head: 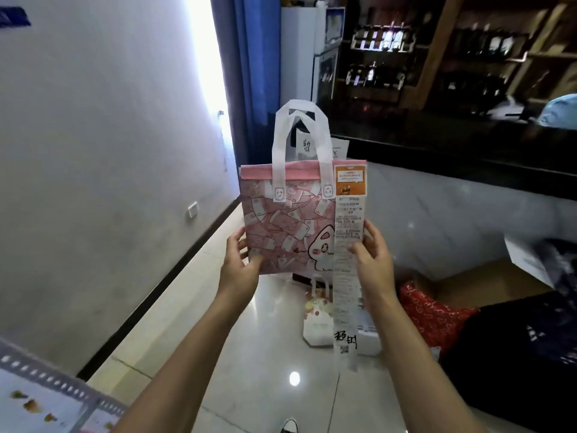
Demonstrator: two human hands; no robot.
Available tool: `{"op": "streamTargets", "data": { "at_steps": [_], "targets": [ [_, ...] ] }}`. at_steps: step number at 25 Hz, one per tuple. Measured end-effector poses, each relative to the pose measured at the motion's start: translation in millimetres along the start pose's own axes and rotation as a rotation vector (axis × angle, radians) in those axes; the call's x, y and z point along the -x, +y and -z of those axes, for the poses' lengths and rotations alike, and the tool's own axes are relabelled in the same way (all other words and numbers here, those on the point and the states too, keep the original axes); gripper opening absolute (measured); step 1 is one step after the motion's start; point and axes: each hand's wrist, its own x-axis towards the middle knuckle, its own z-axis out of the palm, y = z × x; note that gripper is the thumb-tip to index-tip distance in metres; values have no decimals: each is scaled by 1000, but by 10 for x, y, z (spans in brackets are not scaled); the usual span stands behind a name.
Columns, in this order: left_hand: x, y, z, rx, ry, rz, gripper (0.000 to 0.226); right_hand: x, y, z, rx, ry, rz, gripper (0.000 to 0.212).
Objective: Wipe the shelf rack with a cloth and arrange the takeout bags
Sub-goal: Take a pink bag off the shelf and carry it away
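Note:
I hold a pink takeout bag (pixel 287 220) with white handles and a cartoon print up in front of me, upright, above the floor. My left hand (pixel 239 260) grips its lower left corner. My right hand (pixel 373 254) grips its lower right edge, over a long white receipt (pixel 345 295) that hangs from the bag's top right corner down past my wrist. A second, white takeout bag (pixel 317 320) stands on the floor below. The corner of the perforated metal shelf rack (pixel 53 385) shows at the bottom left. No cloth is visible.
A grey wall (pixel 93 151) runs along the left. A dark counter (pixel 468 151) with bottle shelves behind it lies to the right. A red patterned bag (pixel 434 314), a cardboard box (pixel 480 282) and dark items sit on the floor at right. Glossy tile floor (pixel 265 385) lies below.

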Motion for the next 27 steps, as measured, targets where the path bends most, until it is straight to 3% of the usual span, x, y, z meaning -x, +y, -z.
{"op": "streamTargets", "data": {
  "at_steps": [14, 27],
  "targets": [
    [-2962, 528, -1176, -73, -57, -131, 42, -2838, -671, -310, -15, 158, 162, 51],
    [-5024, 850, -2093, -86, -82, -196, 58, -5080, -996, -487, -42, 146, 191, 54]
  ]
}}
